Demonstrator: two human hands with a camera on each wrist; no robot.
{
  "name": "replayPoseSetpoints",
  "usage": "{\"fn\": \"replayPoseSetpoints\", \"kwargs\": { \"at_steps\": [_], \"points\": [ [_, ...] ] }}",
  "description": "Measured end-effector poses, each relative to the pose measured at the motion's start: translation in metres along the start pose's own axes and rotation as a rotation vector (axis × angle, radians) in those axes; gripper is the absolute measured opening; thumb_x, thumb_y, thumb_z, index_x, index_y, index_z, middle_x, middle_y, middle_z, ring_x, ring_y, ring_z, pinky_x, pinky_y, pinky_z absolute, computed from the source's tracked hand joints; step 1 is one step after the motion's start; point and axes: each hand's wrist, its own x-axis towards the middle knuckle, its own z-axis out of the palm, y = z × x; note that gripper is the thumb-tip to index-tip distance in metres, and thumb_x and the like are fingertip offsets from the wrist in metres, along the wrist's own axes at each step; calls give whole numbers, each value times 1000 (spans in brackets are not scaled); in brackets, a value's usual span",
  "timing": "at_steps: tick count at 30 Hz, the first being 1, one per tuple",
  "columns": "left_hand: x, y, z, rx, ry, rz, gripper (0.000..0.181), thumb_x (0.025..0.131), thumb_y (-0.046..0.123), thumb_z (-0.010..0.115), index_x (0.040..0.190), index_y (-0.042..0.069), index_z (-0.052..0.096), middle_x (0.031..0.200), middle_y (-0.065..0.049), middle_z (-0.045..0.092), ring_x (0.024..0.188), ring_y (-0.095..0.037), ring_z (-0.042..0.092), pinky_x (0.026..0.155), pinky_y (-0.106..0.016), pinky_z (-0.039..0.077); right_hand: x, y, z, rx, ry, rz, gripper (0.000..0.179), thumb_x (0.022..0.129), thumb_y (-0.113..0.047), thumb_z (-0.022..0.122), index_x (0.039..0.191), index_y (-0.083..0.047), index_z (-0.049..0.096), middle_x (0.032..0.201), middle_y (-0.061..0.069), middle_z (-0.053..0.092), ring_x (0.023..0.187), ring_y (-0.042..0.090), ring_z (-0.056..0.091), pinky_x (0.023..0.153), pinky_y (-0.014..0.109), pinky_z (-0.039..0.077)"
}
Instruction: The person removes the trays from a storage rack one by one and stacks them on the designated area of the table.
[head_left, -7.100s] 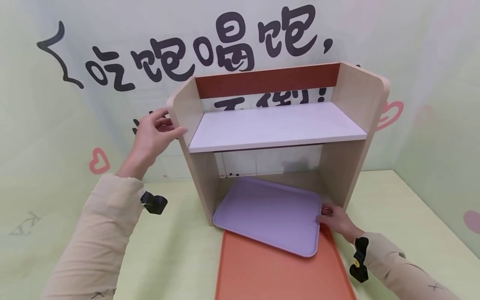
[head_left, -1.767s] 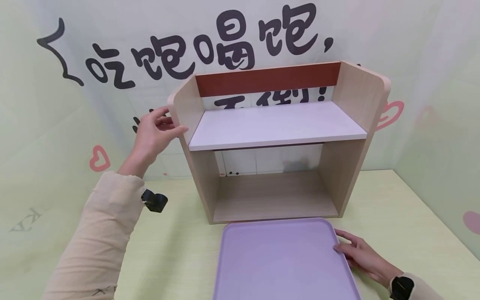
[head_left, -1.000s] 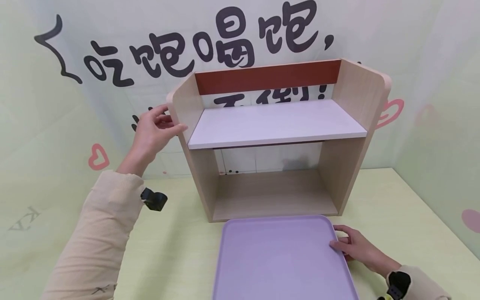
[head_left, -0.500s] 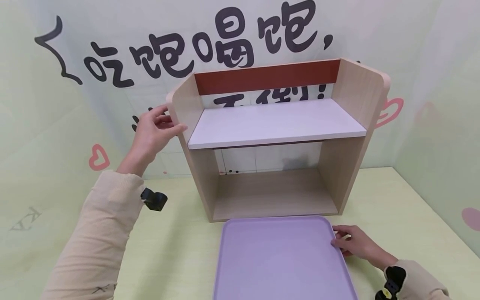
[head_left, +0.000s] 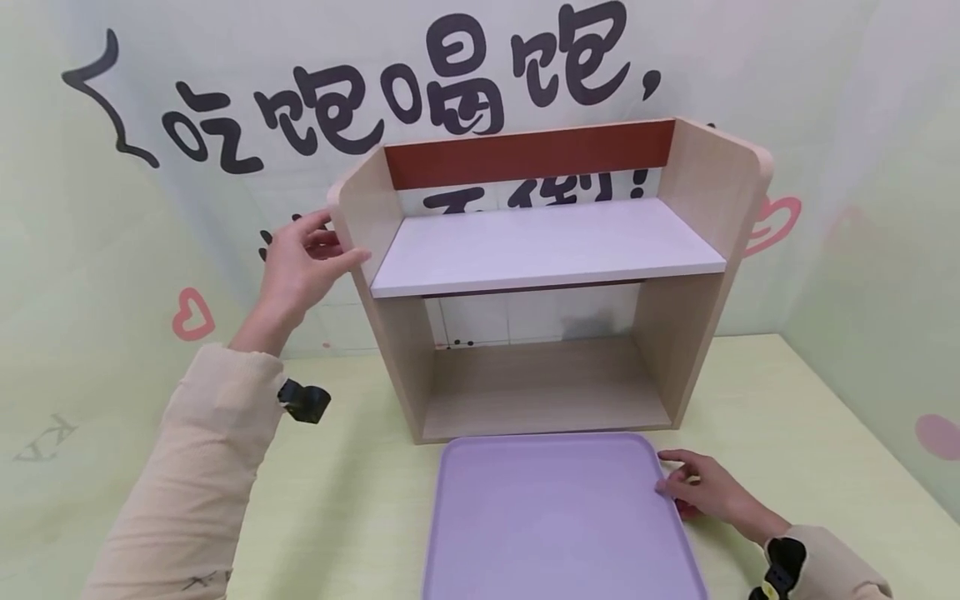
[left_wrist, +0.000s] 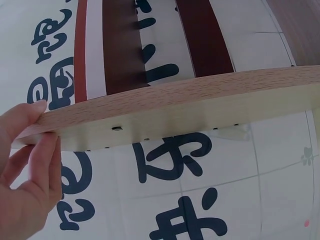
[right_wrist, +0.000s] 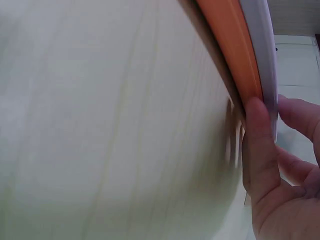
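My left hand (head_left: 296, 262) grips the upper left side panel of a two-tier wooden desktop shelf (head_left: 551, 250). In the left wrist view, its thumb and fingers pinch the edge of that side panel (left_wrist: 165, 107). A lilac serving tray (head_left: 558, 517) lies flat before the shelf, its far edge close to the shelf base. Under it sits an orange tray (right_wrist: 232, 40), which shows only from the side in the right wrist view. My right hand (head_left: 716, 492) holds the right rim of the stacked trays, thumb and fingertips against their edges. The near tray edges are outside the head view.
A pale wood-grain table (head_left: 337, 500) bears everything. Behind stands a light wall sheet (head_left: 112, 233) with large black lettering and pink hearts. The lower compartment floor (head_left: 547, 387) of the shelf is bare.
Over several seconds the lilac tray has come out of the shelf's lower compartment onto the orange tray, with my right hand moving nearer. Lately only small fingertip shifts show; my left hand stays put.
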Motion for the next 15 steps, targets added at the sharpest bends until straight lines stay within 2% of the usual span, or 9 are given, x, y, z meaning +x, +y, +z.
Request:
{"fn": "replayPoseSetpoints", "kwargs": {
  "at_steps": [4, 8, 12, 15],
  "points": [
    [-3, -2, -1, 34, 8, 40, 61, 78, 31, 66, 131, 11, 44, 114, -15, 54, 98, -23, 54, 84, -36, 47, -3, -3, -9, 33, 44, -30, 53, 85, -11, 57, 122, 19, 33, 81, 12, 56, 63, 18, 58, 55, 31, 52],
    [-10, -8, -2, 42, 9, 105, 58, 79, 34, 64, 129, 10, 46, 112, -15, 55, 99, -23, 54, 86, -39, 45, -6, -12, -28, 19, 171, -118, 43, 90, -10, 50, 120, 17, 38, 85, 16, 56, 67, 19, 60, 59, 30, 53],
    [-20, -28, -2, 55, 30, 175, 47, 85, 33, 56, 125, 8, 50, 106, -14, 59, 91, -17, 59, 81, -26, 47, -8, -24, -53, -17, 315, -256, 21, 90, -6, 48, 110, -5, 57, 83, -2, 61, 68, 12, 60, 59, 27, 53],
    [-28, -51, 3, 91, 63, 237, 37, 91, 24, 49, 121, 3, 53, 104, -16, 61, 88, -19, 60, 76, -22, 49, -7, -34, -71, -73, 412, -319, 17, 90, -7, 49, 102, -13, 59, 81, -18, 59, 68, 6, 60, 58, 23, 52]
  ]
}}
